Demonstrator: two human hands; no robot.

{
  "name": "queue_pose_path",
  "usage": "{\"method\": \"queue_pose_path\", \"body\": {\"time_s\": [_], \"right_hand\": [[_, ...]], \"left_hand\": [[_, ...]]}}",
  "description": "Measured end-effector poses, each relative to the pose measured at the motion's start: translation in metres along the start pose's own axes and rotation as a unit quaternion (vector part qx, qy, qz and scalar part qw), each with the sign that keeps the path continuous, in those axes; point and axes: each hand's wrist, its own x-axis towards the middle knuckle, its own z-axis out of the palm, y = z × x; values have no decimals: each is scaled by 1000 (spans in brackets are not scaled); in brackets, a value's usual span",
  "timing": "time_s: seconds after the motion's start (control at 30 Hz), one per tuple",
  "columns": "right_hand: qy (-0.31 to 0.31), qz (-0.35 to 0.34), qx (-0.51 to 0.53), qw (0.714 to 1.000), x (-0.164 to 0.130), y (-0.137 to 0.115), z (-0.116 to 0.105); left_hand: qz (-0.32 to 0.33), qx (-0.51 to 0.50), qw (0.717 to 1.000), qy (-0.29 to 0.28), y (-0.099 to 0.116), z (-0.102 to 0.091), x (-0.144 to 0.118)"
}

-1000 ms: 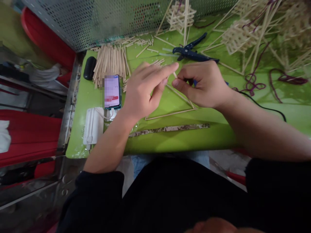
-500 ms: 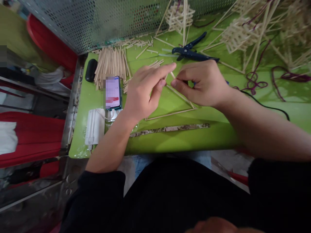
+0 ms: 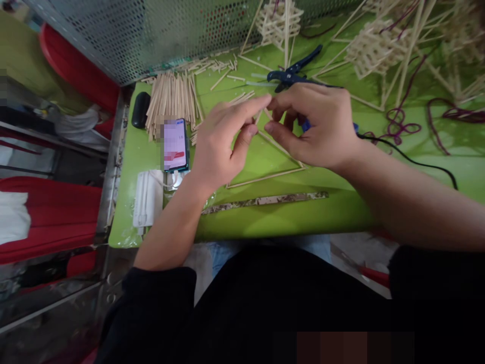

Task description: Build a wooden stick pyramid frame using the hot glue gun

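Observation:
My left hand (image 3: 222,141) pinches a thin wooden stick (image 3: 258,118) between thumb and fingers, its index finger stretched out over it. Opposite it, my right hand (image 3: 316,124) has thumb and forefinger at the two ends of a short, pale wooden stick (image 3: 269,115). The two sticks lean toward each other under the fingertips. Below my hands, a stick frame (image 3: 267,179) with corners lies on the green table (image 3: 242,222). Behind my right hand a blue tool (image 3: 305,124) with a black cable (image 3: 417,163) is mostly hidden.
A stick pile (image 3: 174,98), a phone (image 3: 175,146), a white power bank (image 3: 148,197) and a black case (image 3: 141,109) lie left. Dark blue cutters (image 3: 290,76) lie behind. Stick structures (image 3: 379,48) and purple cord (image 3: 397,126) are right. A speckled strip (image 3: 265,201) lies in front.
My right hand has shifted slightly, its forefinger rising toward my left index fingertip and parting from the thumb. More of the blue tool shows behind it. My left hand has barely moved.

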Motion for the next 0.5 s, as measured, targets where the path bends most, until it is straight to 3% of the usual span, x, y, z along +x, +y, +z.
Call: {"method": "queue_pose_path", "body": {"time_s": [0.5], "right_hand": [[14, -11, -12, 1000, 0, -2, 0]], "left_hand": [[6, 5, 1000, 4, -2, 0, 0]]}}
